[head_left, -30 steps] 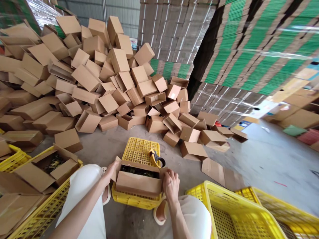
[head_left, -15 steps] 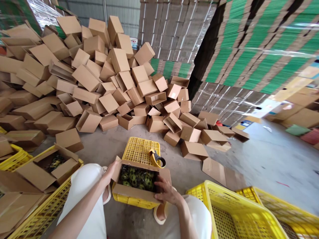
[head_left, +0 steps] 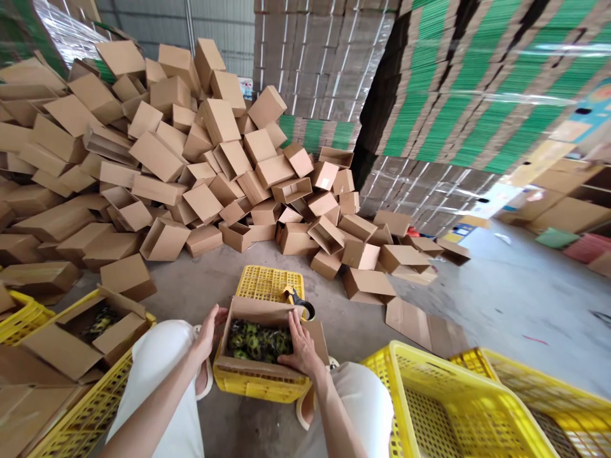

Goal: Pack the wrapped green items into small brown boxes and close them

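Observation:
An open cardboard box rests on an upturned yellow crate between the knees. Inside it lie dark-wrapped green items. My left hand is beside the box's left end, fingers extended, holding nothing. Over the right part of the box, my right hand lies with its fingers spread, touching the box or its contents. A yellow and black tape dispenser sits on a second yellow crate just behind the box.
A large heap of cardboard boxes fills the back and left. Yellow crates stand at the right. At the left, another open box sits on a yellow crate. Stacked flat cardboard rises behind, and a flattened carton lies on the floor.
The box's left flap, earlier held upright by my left hand, is no longer seen sticking out. My right hand has moved up and left over the box. The view has shifted slightly.

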Demonstrator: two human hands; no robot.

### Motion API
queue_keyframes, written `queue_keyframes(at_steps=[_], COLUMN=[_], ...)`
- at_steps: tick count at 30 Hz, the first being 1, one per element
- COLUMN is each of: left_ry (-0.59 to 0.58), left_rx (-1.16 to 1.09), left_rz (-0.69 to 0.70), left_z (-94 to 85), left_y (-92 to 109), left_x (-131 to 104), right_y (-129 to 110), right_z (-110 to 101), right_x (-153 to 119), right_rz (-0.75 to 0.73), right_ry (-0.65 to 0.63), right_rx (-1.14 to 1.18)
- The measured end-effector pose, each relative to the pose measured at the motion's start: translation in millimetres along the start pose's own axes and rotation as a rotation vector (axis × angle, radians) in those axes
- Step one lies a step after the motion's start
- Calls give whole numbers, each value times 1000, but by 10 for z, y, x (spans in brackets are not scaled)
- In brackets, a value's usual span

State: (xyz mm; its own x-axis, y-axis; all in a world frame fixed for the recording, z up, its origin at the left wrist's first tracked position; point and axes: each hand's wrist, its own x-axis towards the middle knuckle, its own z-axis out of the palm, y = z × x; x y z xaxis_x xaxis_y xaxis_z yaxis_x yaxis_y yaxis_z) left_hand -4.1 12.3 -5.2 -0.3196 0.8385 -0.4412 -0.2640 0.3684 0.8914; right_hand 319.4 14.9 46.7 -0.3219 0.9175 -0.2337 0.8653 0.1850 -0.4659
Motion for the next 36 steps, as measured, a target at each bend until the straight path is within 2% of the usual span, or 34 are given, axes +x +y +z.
queue_keyframes(at_steps=[2, 5, 8, 10, 13, 15, 17, 20, 22, 24, 26, 30, 33, 36], left_ry=[-76, -164, -225, -243, -234, -228, -224, -217, -212, -215, -222, -227, -265, -268], left_rx=[104, 406, 570, 592, 607, 613, 607, 592, 593, 601, 605, 548, 475, 441], left_rz=[40, 188, 257, 264, 274, 264, 253, 249, 251, 258, 265, 286, 308, 288], left_z=[-2, -17, -40, -53, -56, -49, -41, -33, -33, -37, -48, -82, -99, -95], left_y=[-10, -47, -104, -140, -176, -189, -203, -229, -246, -262, -279, -323, -346, -334], left_x=[-20, -6, 52, 93, 135, 153, 168, 187, 197, 207, 217, 246, 266, 264], right_y=[-31, -41, 8, 69, 175, 232, 262, 265, 271, 301, 357, 505, 590, 641], right_z=[-30, -37, 22, 68, 57, -18, -111, -182, -164, -126, -107, -171, -246, -284], right_x=[8, 1, -20, -44, -99, -144, -181, -186, -157, -126, -118, -199, -272, -305], right_rz=[31, 29, -19, -13, 121, 179, 182, 238, 256, 216, 134, -9, -6, 2], right_ry=[-19, -35, 18, 165, 493, 599, 554, 340, 193, 99, 56, -77, -167, -177], right_rx=[-25, -52, -40, -50, -31, 81, 261, 559, 642, 638, 634, 652, 604, 624])
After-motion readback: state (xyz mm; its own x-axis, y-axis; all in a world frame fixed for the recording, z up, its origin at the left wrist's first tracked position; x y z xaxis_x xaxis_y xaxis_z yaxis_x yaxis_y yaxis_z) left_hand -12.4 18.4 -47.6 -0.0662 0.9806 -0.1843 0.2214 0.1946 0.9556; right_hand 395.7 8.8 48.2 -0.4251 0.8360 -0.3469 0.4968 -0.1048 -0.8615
